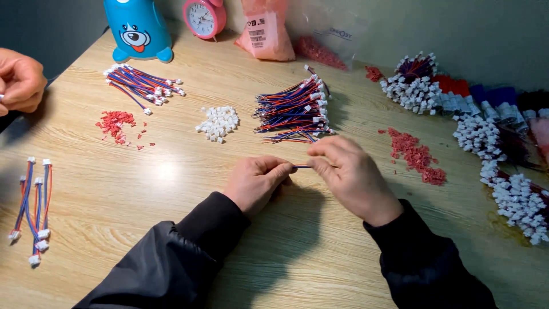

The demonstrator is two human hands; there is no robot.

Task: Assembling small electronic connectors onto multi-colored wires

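Left hand (pixel 255 182) and right hand (pixel 347 171) sit close together at mid-counter, each pinched on one end of a short wire (pixel 304 166). Wire: thin, red and blue strands side by side, only a brief stretch showing between the fingertips; ends hidden in the grips. Long axis runs left to right, roughly level, held just above the counter (pixel 171 171). Both sleeves dark.

Just beyond the hands, a wire bundle (pixel 293 110), red and blue with white plugs at the right ends, lying mostly left to right. To its left, a small heap of white plugs (pixel 218 122). Further left, a red scatter (pixel 117 124) of small bits, and a second bundle (pixel 143 83) fanned out diagonally.

Containers: a clear bag (pixel 264 28) at the back holds pink-red bits; another clear bag (pixel 326 43) beside it lies flatter with red bits spilling near its mouth.

Right side: red pile (pixel 417 154) near the right hand, then heaped plugged wires (pixel 497 149) along the edge.

Far left: finished wires (pixel 33 212) lying lengthwise toward the viewer. Another person's hand (pixel 20 80) at the left edge. Blue toy (pixel 137 28) and pink clock (pixel 204 17) at the back.
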